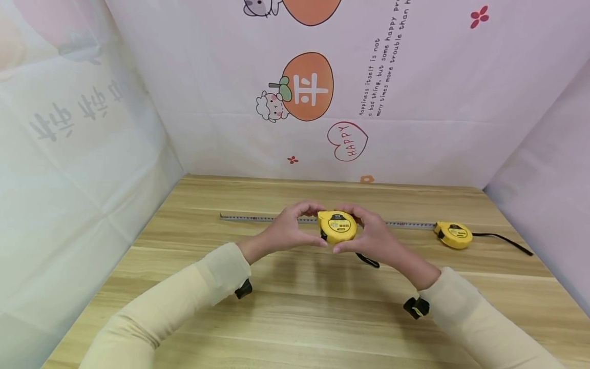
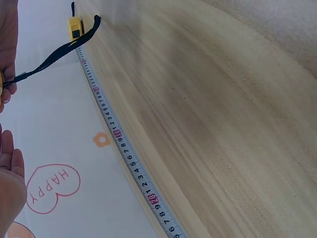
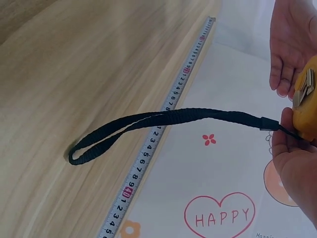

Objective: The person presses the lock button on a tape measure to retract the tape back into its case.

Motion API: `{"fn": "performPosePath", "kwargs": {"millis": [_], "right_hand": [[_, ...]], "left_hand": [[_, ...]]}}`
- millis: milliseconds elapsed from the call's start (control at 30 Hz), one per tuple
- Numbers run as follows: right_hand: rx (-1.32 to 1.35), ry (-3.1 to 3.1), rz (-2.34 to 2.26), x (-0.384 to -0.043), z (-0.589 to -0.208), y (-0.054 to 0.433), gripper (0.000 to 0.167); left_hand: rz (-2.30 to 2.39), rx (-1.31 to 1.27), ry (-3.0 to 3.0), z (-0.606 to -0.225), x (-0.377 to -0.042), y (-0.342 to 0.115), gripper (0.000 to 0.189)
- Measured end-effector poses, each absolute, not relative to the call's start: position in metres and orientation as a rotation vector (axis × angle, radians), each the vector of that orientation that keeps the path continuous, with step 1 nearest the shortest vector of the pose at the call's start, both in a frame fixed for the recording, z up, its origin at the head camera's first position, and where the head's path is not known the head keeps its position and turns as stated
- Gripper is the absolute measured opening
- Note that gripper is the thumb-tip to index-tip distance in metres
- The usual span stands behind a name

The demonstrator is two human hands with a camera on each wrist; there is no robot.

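Sleeves point(image 1: 170, 296), held tape measure point(image 1: 338, 230) above wooden table point(image 1: 304, 323); 3 pale cloth walls point(image 1: 216, 87).

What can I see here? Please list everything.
Held tape measure: one, yellow, between both hands
Second tape measure: one, yellow, on the table's right side
Blade: one, silver-grey, stretched leftward from the second tape measure
Wrist straps: two, black, one on each tape measure
Table: one, light wood, beneath everything
Wall sheets: three, pale, printed, left, back and right
Wrist devices: two, black, near the cuffs
Sleeves: two, cream, on the arms
Left hand, right hand: one each, bare, holding the tape measure
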State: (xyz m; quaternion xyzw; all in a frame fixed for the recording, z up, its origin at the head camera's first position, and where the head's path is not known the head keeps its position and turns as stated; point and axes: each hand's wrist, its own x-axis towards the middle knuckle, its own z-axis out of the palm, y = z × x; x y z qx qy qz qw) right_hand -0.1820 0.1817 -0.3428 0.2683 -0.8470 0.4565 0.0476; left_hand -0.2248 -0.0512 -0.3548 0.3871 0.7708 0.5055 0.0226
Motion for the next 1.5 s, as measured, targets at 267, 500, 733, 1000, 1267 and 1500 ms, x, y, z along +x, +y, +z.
{"fn": "performPosePath", "kwargs": {"millis": [267, 500, 733, 1000, 1267, 1500], "right_hand": [[0.810, -2.593, 1.396, -0.181, -0.347, 0.180, 0.080], [0.795, -2.639, 1.347, -0.181, -0.352, 0.180, 0.084], [0.815, -2.668, 1.334, -0.181, -0.356, 0.180, 0.084], [0.834, -2.680, 1.334, -0.183, -0.363, 0.178, 0.078], [0.788, -2.733, 1.306, -0.182, -0.368, 0.178, 0.081], [0.828, -2.713, 1.273, -0.181, -0.373, 0.178, 0.079]], "left_hand": [[1.526, 1.177, 2.422, -0.357, -0.224, -0.051, 0.062], [1.518, 1.177, 2.401, -0.363, -0.225, -0.051, 0.060], [1.501, 1.139, 2.395, -0.369, -0.224, -0.052, 0.059], [1.459, 1.105, 2.411, -0.374, -0.222, -0.053, 0.058], [1.455, 1.122, 2.404, -0.381, -0.224, -0.053, 0.057], [1.434, 1.104, 2.415, -0.384, -0.222, -0.054, 0.056]]}}
